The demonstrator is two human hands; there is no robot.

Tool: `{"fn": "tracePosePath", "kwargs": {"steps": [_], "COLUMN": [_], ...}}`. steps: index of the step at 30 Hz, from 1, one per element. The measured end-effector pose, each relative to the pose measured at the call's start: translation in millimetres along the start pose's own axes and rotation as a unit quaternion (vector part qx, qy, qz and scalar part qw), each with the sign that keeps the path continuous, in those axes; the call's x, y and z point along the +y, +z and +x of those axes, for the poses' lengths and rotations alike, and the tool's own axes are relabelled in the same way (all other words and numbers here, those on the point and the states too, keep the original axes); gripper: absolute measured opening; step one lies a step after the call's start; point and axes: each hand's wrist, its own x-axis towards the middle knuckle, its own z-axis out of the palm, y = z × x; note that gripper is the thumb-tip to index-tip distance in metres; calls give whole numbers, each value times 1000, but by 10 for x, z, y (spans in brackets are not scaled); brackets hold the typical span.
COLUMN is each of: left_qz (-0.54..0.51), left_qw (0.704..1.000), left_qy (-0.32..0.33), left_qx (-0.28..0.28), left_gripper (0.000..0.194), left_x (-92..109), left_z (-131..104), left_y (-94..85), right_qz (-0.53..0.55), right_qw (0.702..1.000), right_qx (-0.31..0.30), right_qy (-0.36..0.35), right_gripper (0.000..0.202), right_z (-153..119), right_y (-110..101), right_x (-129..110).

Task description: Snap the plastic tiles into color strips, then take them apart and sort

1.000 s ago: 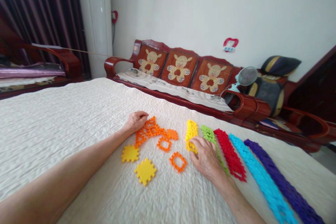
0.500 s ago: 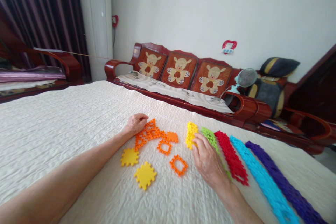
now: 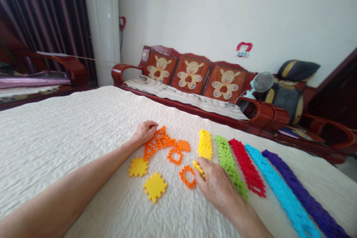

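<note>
My right hand [image 3: 214,180] is closed on a yellow puzzle tile [image 3: 198,169] with notched edges, held tilted between thumb and fingers. Just beyond it lies a short strip of yellow tiles [image 3: 205,143]. An orange frame tile [image 3: 187,176] lies to the left of this hand. My left hand [image 3: 146,131] rests on the quilted cover with its fingers curled, against a heap of orange tiles [image 3: 161,141]; its fingertips and anything under them are hidden. Two loose yellow tiles [image 3: 155,186] lie nearer to me, close to another orange frame tile [image 3: 175,156].
Rows of green tiles [image 3: 230,165], red tiles [image 3: 247,167], light blue tiles [image 3: 281,189] and purple tiles [image 3: 304,193] run along the right. Everything lies on a white quilted cover [image 3: 69,126]. Behind stands a wooden sofa [image 3: 178,105] with a small fan [image 3: 262,81] near its right arm.
My right hand has moved from the yellow strip back toward me, with a yellow tile now in its fingers. My left hand has stayed in place.
</note>
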Motion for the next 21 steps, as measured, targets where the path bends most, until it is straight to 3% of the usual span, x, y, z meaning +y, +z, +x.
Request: {"fn": "tracePosePath", "kwargs": {"steps": [5, 11, 15, 21], "left_qz": [9, 6, 0, 3], "left_qw": [1000, 1000, 1000, 1000], "left_qy": [4, 4, 5, 3], "left_qx": [-1, 3, -1, -3], "left_gripper": [31, 31, 31, 31], "left_x": [6, -13, -23, -21], "left_z": [2, 7, 8, -1], "left_y": [-7, 0, 10, 7], "right_qz": [114, 54, 25, 20], "right_qw": [993, 996, 997, 992], "right_qx": [-31, -74, -67, -112], "right_qy": [-12, 5, -4, -48], "right_gripper": [20, 22, 20, 39], "right_z": [5, 37, -9, -107], "right_y": [-76, -18, 1, -28], "right_x": [-114, 164, 169, 180]}}
